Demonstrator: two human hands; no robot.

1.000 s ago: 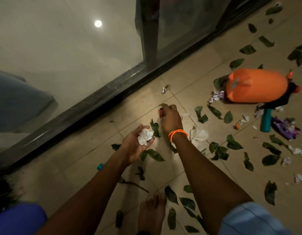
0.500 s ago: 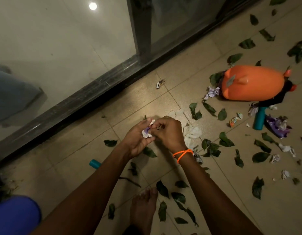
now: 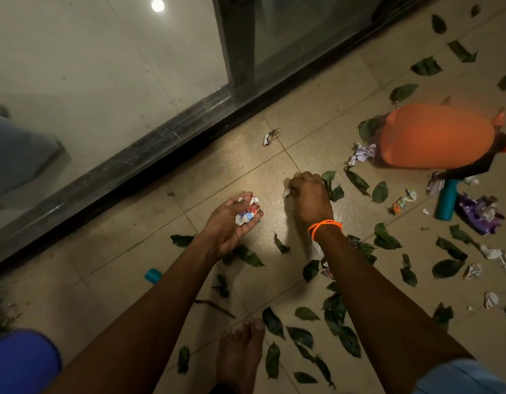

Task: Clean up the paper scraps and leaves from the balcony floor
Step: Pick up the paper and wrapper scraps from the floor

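From the head view, the left hand (image 3: pixel 229 223) is palm up with its fingers (image 3: pixel 246 199) curled round a wad of paper scraps (image 3: pixel 249 213), white with red and blue on it. The wad sits in the palm, right under the fingertips. The right hand (image 3: pixel 310 199) is a fist low over the floor (image 3: pixel 149 243), a little way from the left one. A small white scrap (image 3: pixel 286 193) peeks out at its fingers; it looks pinched there, but the view is too dim to be sure. Green leaves (image 3: pixel 332 186) lie just past the right knuckles. More leaves and crumpled paper lie all around on the floor, near an orange jug (image 3: pixel 433 137).
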